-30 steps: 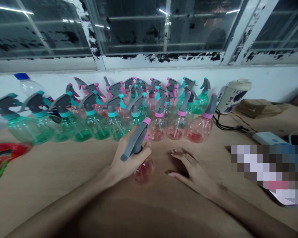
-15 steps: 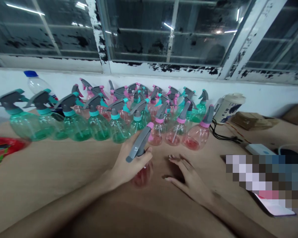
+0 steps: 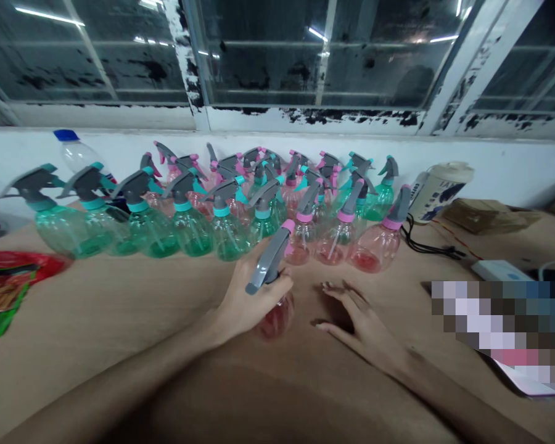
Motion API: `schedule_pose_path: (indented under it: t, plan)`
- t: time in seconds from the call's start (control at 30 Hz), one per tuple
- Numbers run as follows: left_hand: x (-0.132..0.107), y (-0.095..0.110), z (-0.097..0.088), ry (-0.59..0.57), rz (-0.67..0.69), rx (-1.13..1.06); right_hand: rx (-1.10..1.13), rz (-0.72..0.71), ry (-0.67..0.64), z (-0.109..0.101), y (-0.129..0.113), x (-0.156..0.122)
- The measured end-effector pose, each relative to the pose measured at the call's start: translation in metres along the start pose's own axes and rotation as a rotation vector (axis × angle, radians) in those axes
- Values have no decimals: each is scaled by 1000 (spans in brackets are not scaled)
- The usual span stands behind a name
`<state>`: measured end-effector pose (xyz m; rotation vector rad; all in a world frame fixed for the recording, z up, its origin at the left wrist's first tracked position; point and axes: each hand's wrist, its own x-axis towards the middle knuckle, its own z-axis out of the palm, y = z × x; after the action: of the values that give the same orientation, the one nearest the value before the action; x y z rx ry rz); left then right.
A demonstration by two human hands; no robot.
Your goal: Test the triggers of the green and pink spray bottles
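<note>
My left hand [image 3: 250,290] is wrapped round the neck of a pink spray bottle [image 3: 277,317], which stands on the table with its grey trigger head pointing away from me. To its right my right hand [image 3: 363,324] rests on the table, fingers apart and holding nothing. Beyond the hands runs a front row of spray bottles: green ones with teal collars, such as this green spray bottle [image 3: 192,231], fill the left side. Several pink ones, among them the rightmost pink spray bottle [image 3: 374,246], stand at the right. More green and pink bottles crowd behind them, partly hidden.
A clear bottle with a blue cap [image 3: 67,135] stands at back left, and a red and green packet [image 3: 9,290] lies at the left edge. At right are a printed cylindrical container [image 3: 444,191], brown packaging [image 3: 485,216], black cords [image 3: 425,250], a white box [image 3: 499,270] and a pixelated patch.
The whole scene has shifted slightly right and up in the view. My left hand keeps its hold on the pink spray bottle, and my right hand stays spread on the table.
</note>
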<state>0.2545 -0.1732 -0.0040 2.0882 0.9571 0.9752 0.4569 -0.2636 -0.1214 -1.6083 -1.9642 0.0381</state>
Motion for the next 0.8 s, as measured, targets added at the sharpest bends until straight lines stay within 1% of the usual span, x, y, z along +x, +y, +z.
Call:
schedule_pose_path:
  t: [0.2,0.4,0.5,0.63,0.73,0.8]
  plan:
    - [3,0,-1,-53,22,24,4,15,-35,-1,-3,-1]
    - [6,-7,-2,-105,64,20,-23,-38,-47,1,-1,-2]
    - [6,-9,-2,-123,77,10,-20,-68,-65,3,-4,-2]
    - [6,-9,-3,-124,105,-3,36,-70,-89,5,-23,4]
    - [4,-10,-3,-97,134,-6,124,-46,-93,1,-46,16]
    - [4,-11,-2,-89,163,-28,195,-36,-54,-4,-63,27]
